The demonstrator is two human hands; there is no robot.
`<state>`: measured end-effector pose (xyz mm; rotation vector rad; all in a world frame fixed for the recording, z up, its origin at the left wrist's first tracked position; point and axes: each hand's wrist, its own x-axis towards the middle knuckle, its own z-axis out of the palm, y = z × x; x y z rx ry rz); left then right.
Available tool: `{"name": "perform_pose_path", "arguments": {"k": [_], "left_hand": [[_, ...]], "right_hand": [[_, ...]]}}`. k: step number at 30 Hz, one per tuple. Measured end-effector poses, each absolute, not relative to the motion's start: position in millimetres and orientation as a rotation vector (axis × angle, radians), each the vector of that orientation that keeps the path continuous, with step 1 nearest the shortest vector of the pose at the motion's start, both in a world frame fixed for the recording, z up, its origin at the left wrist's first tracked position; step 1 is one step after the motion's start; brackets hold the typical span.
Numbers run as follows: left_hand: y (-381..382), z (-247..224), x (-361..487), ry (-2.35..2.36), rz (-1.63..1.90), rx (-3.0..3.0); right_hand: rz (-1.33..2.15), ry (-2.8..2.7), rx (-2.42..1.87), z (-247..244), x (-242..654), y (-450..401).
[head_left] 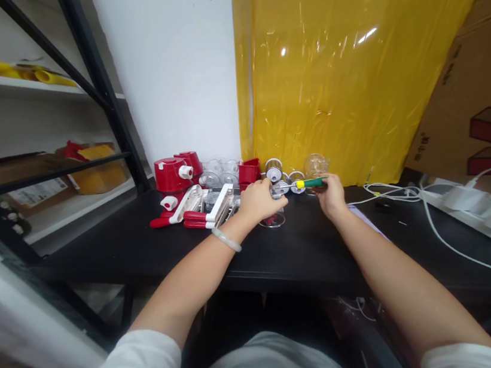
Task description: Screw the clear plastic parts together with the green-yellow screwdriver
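My right hand [330, 196] is closed on the green and yellow handle of a screwdriver [311, 183], whose shaft points left. Its tip meets a small clear and metallic part [279, 189] that my left hand [261, 201] grips, fingers wrapped round it. Beneath my left hand lies a clear round dish [273, 219] with something red in it. White frames with red handles [195, 220] rest left of my left hand. Behind my hands stand white and metallic cylinders [274, 169] and a clear round container [315, 164]. What the small part is cannot be made out.
Red housings [172, 175], clear cups [212, 178] and a red box [249, 172] line the back left of the black table [290, 256]. White cables and a power strip [473, 208] lie right. A yellow sheet [330, 86] hangs behind; shelves [56, 213] stand left.
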<state>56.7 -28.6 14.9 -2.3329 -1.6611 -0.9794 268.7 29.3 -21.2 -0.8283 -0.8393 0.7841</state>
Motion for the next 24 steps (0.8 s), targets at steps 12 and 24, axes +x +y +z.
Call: {"name": "perform_pose_path", "arguments": {"k": [12,24], "left_hand": [[-29.2,14.8,56.1,-1.654,-0.959,-2.333],[-32.2,16.5,57.8,-1.715,-0.844,-2.311]], "right_hand": [[0.546,-0.935,-1.078,-15.9,272.6,22.9],[0.654,-0.87,-1.007,-20.3,274.7,27.3]]}}
